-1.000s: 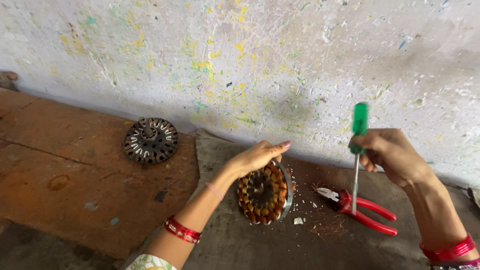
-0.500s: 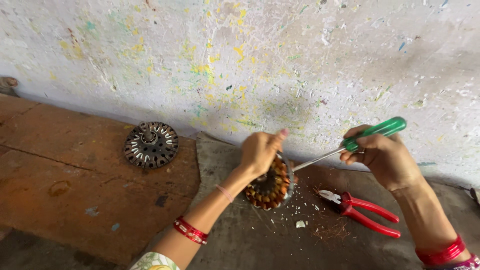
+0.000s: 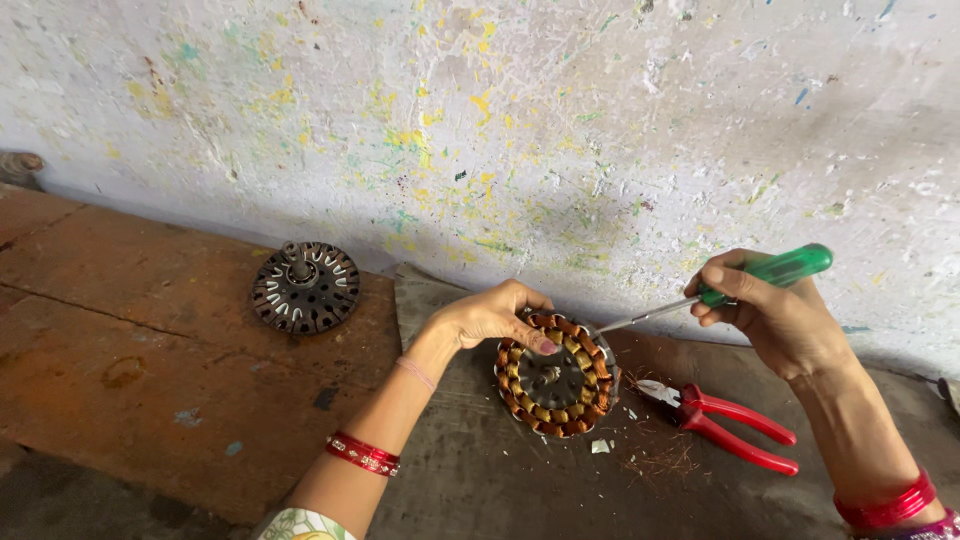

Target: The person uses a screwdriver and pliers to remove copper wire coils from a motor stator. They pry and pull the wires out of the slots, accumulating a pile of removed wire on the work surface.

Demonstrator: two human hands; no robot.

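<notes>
Stator (image 3: 556,375) got tipped back flatter since the earlier frame, left hand (image 3: 490,316) gripped its top rim as it lay on the grey slab (image 3: 480,470), right hand (image 3: 775,315) clenched the green screwdriver (image 3: 730,289), tip at the rim, red pliers (image 3: 725,420) just beside

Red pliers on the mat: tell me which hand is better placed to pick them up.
Right hand, probably: the red pliers lie just below it, though it holds the green screwdriver. The left hand steadies the copper-wound stator.
</notes>
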